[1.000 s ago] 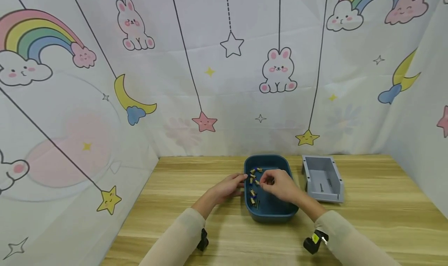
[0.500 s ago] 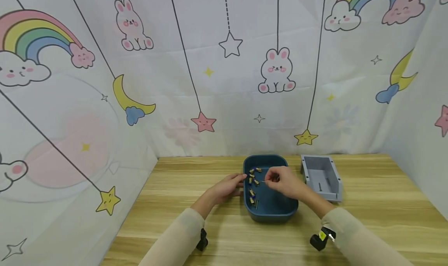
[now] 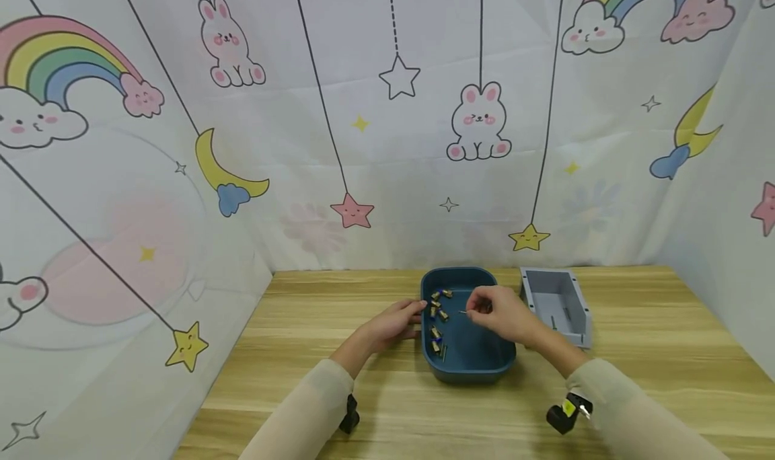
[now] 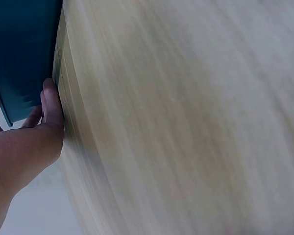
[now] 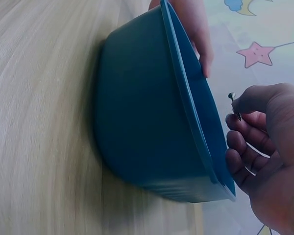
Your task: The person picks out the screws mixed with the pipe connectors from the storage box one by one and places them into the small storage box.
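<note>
A dark blue plastic bin (image 3: 471,376) stands on the table. My left hand (image 3: 393,324) grips its left wall, thumb over the rim and fingers against the outside, as the left wrist view also shows. My right hand (image 3: 499,314) is above the bin's right half, pinching a small screw (image 5: 232,96) between thumb and index finger. In the right wrist view the screw's head points up and the other fingers are curled. Several brass-coloured fittings (image 3: 436,346) with blue parts lie along the bin's left side, with thin screws (image 3: 445,353) near the front.
A grey open-front parts bin (image 3: 582,305) stands to the right of the blue one, with a couple of screws (image 3: 554,323) in it. A patterned curtain (image 3: 412,157) rises behind the wooden table (image 3: 327,292).
My right hand has drawn back to the right, away from the brass fittings, carrying the screw. My left hand stays on the bin's left wall.
</note>
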Demonstrator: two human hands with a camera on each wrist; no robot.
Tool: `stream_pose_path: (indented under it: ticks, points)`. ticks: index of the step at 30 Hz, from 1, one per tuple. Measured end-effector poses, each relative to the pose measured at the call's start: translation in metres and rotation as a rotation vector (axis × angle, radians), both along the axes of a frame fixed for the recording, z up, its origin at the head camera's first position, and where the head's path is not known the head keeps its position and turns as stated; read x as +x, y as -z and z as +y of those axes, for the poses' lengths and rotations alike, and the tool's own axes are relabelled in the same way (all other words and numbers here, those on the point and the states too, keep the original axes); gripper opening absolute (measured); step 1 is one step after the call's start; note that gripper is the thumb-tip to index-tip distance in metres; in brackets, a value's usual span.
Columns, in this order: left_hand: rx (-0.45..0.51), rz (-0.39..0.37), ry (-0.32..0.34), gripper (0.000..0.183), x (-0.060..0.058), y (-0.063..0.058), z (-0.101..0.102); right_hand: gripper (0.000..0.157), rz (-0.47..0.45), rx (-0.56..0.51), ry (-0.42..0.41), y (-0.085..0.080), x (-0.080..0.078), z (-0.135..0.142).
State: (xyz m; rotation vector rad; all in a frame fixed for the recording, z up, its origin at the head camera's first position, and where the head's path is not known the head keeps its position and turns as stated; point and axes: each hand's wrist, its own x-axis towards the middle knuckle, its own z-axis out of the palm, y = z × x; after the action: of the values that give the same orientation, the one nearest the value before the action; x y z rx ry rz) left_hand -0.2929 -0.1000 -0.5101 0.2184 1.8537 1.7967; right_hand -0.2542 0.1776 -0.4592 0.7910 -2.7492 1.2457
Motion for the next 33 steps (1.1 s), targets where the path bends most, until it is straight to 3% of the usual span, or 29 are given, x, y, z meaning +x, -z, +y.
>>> stream_pose_path:
  ticks: [33]
  points:
    - [-0.025, 0.013, 0.004, 0.065, 0.001, -0.001, 0.000, 0.007, 0.021, 0.015, 0.046, -0.003, 0.000, 0.030]
